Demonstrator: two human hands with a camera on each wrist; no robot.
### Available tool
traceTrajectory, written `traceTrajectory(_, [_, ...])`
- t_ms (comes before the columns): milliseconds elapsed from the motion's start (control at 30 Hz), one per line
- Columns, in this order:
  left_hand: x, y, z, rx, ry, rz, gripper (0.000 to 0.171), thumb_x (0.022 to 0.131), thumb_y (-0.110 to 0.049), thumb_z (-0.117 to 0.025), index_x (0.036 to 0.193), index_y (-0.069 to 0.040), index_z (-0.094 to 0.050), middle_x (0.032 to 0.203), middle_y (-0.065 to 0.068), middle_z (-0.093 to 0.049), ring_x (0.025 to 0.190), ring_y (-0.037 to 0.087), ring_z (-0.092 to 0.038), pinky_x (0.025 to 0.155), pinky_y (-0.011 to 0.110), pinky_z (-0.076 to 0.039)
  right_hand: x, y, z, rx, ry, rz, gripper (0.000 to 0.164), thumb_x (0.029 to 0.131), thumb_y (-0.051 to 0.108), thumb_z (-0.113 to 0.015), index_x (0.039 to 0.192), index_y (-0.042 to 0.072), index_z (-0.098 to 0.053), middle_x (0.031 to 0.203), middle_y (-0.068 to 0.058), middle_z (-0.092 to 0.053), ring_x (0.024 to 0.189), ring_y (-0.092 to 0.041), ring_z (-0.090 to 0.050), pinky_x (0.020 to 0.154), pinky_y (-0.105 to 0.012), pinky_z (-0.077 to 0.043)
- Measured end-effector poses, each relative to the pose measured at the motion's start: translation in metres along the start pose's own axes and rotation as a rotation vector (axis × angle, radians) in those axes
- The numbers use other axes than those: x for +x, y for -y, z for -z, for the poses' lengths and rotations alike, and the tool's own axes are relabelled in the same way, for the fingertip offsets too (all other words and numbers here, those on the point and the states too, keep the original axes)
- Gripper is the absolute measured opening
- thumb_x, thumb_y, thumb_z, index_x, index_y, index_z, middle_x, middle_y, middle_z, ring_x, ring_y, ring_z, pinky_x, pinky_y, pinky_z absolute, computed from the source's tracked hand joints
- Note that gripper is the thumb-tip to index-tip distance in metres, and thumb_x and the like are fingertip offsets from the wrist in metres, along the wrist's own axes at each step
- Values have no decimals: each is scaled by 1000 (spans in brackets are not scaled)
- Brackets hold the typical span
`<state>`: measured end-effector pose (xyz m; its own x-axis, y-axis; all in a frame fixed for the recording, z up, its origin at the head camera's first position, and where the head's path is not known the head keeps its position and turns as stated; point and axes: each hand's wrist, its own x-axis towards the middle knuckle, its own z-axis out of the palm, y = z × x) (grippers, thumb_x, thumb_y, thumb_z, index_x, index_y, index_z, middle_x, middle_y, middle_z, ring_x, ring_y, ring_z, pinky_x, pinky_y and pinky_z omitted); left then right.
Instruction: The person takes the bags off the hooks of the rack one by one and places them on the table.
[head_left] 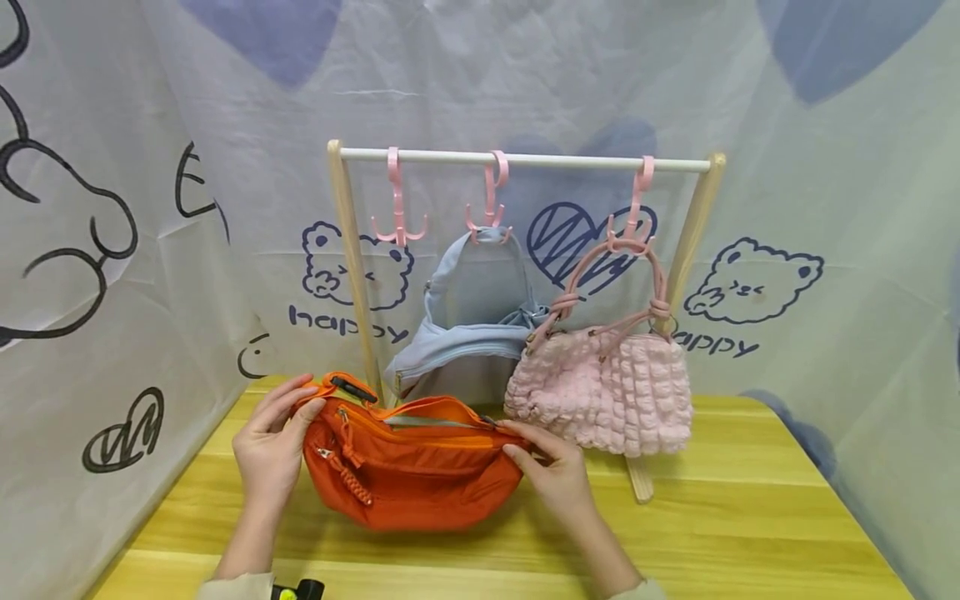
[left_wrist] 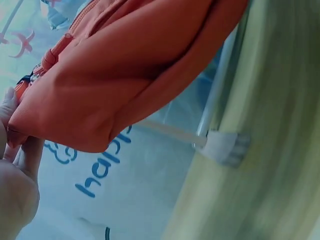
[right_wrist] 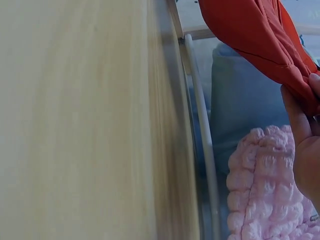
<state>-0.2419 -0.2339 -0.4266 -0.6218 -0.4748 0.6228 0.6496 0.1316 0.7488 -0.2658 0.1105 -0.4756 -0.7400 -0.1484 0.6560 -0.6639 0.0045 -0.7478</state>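
Note:
Both hands hold an orange-red waist bag (head_left: 420,483) by its two upper corners, in front of a small rack. My left hand (head_left: 272,442) pinches the left corner, close to a black buckle (head_left: 352,388) on the orange strap. The right corner is pinched between thumb and fingers of my right hand (head_left: 553,471). A braided zipper pull (head_left: 352,483) dangles on the bag's front. In the left wrist view the bag (left_wrist: 125,75) hangs above the table, and the left fingers grip its end. The right wrist view shows the bag's other end (right_wrist: 260,40) in the right fingers.
A wooden rack with a white rod (head_left: 570,160) stands behind, carrying pink hooks. The left hook (head_left: 399,200) bears nothing. A light blue bag (head_left: 457,346) hangs from the middle one, a pink puffy bag (head_left: 607,387) from the right one. Below is a wooden table (head_left: 750,500).

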Motion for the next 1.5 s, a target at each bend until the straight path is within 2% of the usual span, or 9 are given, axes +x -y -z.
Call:
traceTrajectory(233, [1,-3,18,39,34,42,19,85,17,-76,104,19,-73,116,12,-76,108,14,-72,89,17,-56,-5,4,-13,27,39,-79,31,91,-4,-75,122,-3,-75,119,-19,-75,107,-8,-71,84,-25,-61])
traceTrajectory(400, [5,-4,34,115,68,71,19,86,16,-75,105,17,-74,116,10,-76,113,14,-69,90,16,-56,-5,5,-23,53,81,-116,31,92,-3,-76,122,-4,-74,120,-20,-74,109,-10,-71,86,-27,-61])
traceTrajectory(533, [8,-1,48,189,98,56,19,86,17,-74,105,17,-74,118,11,-75,113,13,-69,93,17,-55,-6,7,-33,54,103,-148,31,91,-1,-77,122,-3,-74,121,-17,-74,110,-12,-71,87,-29,-61])
traceTrajectory(667, [8,1,59,228,111,74,20,86,16,-74,106,17,-73,119,11,-75,113,12,-68,94,16,-53,-6,8,-42,45,120,-173,31,91,0,-78,122,-2,-75,121,-16,-75,109,-12,-71,86,-30,-61])
traceTrajectory(767, [9,1,66,251,111,111,21,87,14,-75,109,15,-74,118,7,-75,113,11,-68,92,14,-54,-6,8,-49,36,137,-183,31,91,1,-78,122,-1,-76,120,-15,-75,107,-13,-71,86,-29,-61])
traceTrajectory(900, [13,2,76,297,115,125,22,87,13,-76,109,14,-75,115,1,-76,110,8,-68,86,11,-54,-5,7,-57,25,165,-192,31,92,2,-77,123,-1,-75,119,-14,-76,106,-16,-72,87,-29,-61])
traceTrajectory(1033, [18,3,86,359,133,104,22,87,12,-77,109,12,-75,113,-3,-77,107,4,-68,83,10,-54,-3,6,-66,33,200,-228,31,93,2,-76,124,0,-75,120,-13,-76,108,-18,-72,90,-27,-60])
traceTrajectory(1267, [32,9,104,331,196,100,23,85,17,-75,108,11,-76,110,6,-78,112,4,-68,91,11,-53,2,6,-82,15,237,-286,31,96,3,-73,127,4,-75,122,-10,-76,112,-17,-70,92,-24,-57])
traceTrajectory(1500, [50,20,122,477,286,87,24,91,4,-77,114,-1,-80,115,-7,-77,107,-10,-64,86,6,-51,6,5,-99,33,263,-320,31,98,3,-71,129,5,-74,127,-9,-74,116,-16,-67,95,-22,-54])
